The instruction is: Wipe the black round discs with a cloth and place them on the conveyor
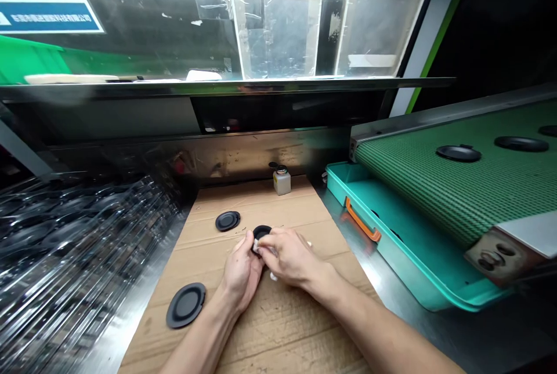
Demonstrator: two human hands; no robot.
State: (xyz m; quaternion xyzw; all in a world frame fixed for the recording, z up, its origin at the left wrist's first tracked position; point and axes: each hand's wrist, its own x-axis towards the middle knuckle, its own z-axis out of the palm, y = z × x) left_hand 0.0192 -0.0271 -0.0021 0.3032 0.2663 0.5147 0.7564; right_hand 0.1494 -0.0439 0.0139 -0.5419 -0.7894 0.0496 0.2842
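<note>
Over the middle of a cardboard sheet point(300, 327), my left hand point(241, 272) grips a round black plastic part point(261, 231) by its edge. My right hand point(285, 255) pinches a small white cloth point(256, 244) against that part; a bit of white also shows below the fingers. The lower side of the part is hidden by my hands. One more black round part point(227, 221) lies on the cardboard beyond my left hand. Close to my left forearm rests another, larger-looking black disc point(186, 305).
A small white bottle point(282, 181) stands at the cardboard's far edge. On the right, a green conveyor belt point(435, 188) carries several black parts above a teal bin point(413, 272) with an orange handle. Stacked clear trays point(82, 269) holding black parts fill the left side.
</note>
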